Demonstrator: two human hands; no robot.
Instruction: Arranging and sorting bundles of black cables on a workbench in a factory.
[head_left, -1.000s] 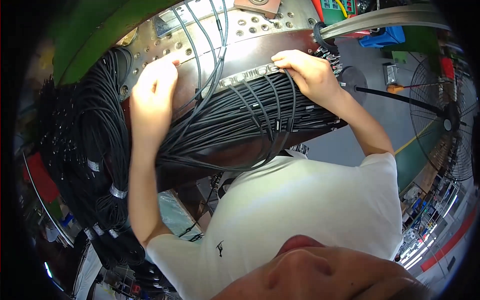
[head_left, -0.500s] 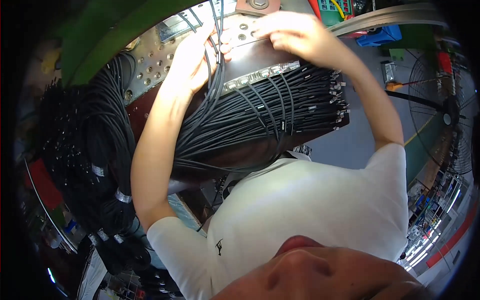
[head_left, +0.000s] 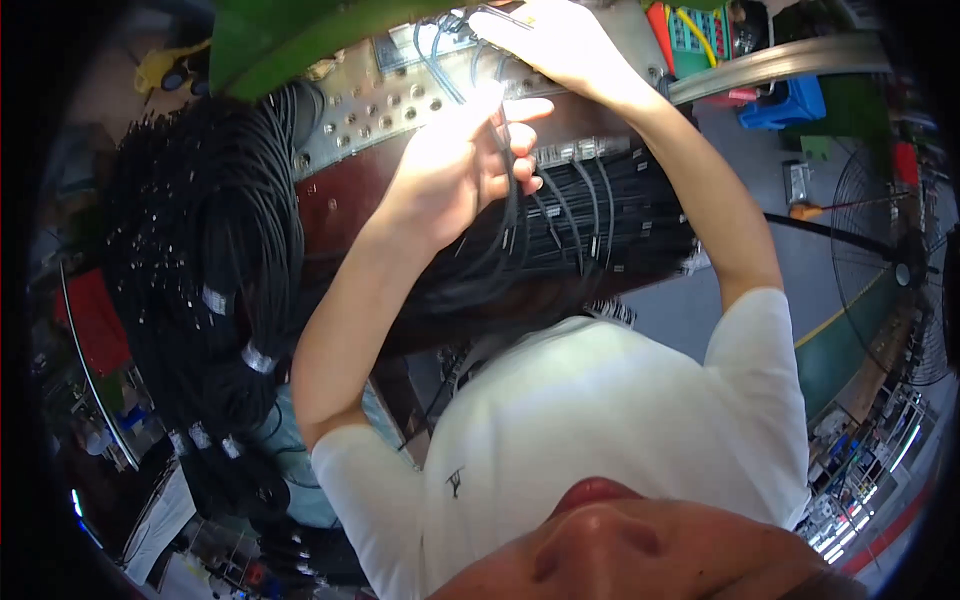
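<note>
My left hand (head_left: 465, 165) is curled around a few black cables (head_left: 511, 205), which hang down from its fingers over the bench. Its index finger sticks out to the right. Farther up, my right hand (head_left: 565, 45) is closed on dark cable ends at the far edge of a metal plate with rows of holes (head_left: 400, 108); strong glare blurs its fingertips. Grey-looking cable loops rise from the plate between both hands. Below lies a row of connectors (head_left: 572, 152) with cables plugged in, beside a thick spread of black cables (head_left: 645, 215).
Large bundles of black cables (head_left: 185, 230) hang at the left, bound with silvery tape (head_left: 257, 358). Green material (head_left: 290, 50) covers the upper left. A curved metal rail (head_left: 780, 65), a blue plastic stool (head_left: 785, 105) and a fan (head_left: 890, 270) stand at the right.
My left hand has moved right and down with the cables. My right hand has moved up and left to the plate's far edge and closed. The view has shifted slightly.
</note>
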